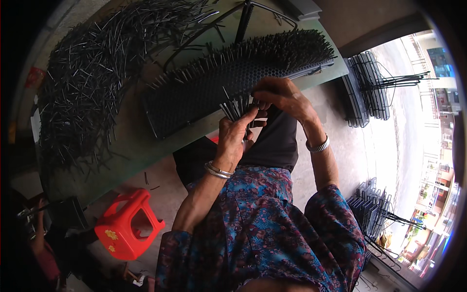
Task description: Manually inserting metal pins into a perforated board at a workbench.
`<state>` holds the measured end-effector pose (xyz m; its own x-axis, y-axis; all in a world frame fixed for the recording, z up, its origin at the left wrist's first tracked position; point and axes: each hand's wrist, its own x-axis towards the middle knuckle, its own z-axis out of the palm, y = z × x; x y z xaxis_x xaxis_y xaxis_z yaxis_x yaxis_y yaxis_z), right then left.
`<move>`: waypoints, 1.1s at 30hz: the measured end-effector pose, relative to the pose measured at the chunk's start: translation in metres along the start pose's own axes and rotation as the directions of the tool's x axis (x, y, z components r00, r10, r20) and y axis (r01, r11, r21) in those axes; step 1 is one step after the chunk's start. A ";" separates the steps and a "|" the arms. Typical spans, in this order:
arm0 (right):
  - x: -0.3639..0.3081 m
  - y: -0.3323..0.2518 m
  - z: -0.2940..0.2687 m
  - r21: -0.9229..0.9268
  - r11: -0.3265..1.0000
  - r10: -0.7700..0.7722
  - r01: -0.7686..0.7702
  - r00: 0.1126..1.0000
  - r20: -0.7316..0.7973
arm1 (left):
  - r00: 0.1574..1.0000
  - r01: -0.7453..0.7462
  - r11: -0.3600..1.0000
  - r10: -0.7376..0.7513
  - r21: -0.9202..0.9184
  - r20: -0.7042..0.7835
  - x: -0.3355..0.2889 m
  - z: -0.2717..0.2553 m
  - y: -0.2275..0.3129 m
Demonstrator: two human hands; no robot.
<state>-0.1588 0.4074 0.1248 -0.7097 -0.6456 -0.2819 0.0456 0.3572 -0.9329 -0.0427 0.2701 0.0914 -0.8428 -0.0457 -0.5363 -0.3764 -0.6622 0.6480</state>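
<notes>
Together, thin rods point(232, 109) jut from the left hand point(232, 134), alongside its thumb.

Worktop point(131, 160): green-tinted surface, extending across the upper left of the view. Floor point(354, 151): pale grey, brighter toward the right. One red plastic stool point(122, 243) with yellow flower markings noted on the floor, near the worktop edge. Right side: a wide opening point(406, 121) admits strong daylight — pale ground outside is washed out, with buildings point(441, 182) beyond. Lower left corner in deep shade — detail not legible.
</notes>
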 end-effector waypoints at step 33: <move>0.032 0.012 -0.029 -0.740 0.663 -0.676 0.115 0.518 -0.524 | 0.992 0.108 0.943 -0.082 -0.313 0.096 0.030 -0.017 -0.016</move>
<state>-0.2013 0.4107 0.1108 -0.7671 -0.2222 0.6019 -0.5720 0.6616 -0.4848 -0.0552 0.2667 0.0562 -0.8422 0.0809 -0.5331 -0.3259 -0.8641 0.3837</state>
